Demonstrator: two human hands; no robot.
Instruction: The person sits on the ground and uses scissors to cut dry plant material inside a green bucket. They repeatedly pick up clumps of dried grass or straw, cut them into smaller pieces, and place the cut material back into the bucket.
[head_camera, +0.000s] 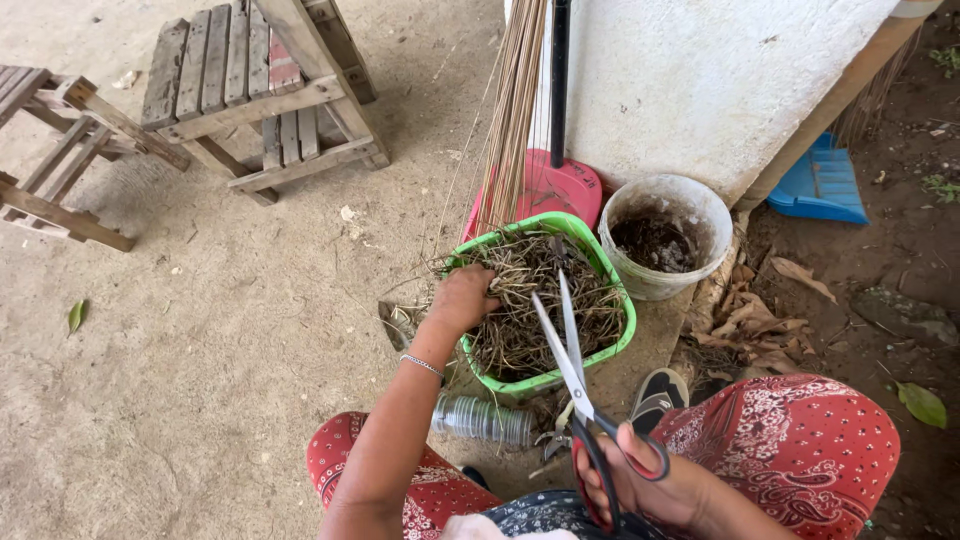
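with my thumb and fingers threaded through the loops, my right hand (640, 485) is clamped on the black-handled scissors (572, 365), low by my knee, the blades parted a little and their tips reaching up over the green basin (600, 262). my left hand (465, 298) reaches across and is buried at the near left side of the basin, fingers curled down into the dry roots and twigs (540, 300), closed on a tuft as far as i can tell, though the fingertips are hidden in the tangle. that bundle looks light, wiry and brittle to me; i judge it would crumble or shed bits if squeezed hard, so the place to take it is low in a clump, where the strands bunch, not at the loose ends. the scissors are stiff and smooth, best held by the loops as i have them. the basin sits on the concrete floor between my knees. just beside it on the right stands a white bucket (668, 232) with dark soil inside; behind it a red dustpan (560, 188) and a broom of thin sticks (515, 110) lean at the white wall. a clear plastic bottle (482, 420) lies under my left forearm, and a wooden chair (255, 85) stands well apart to the left.
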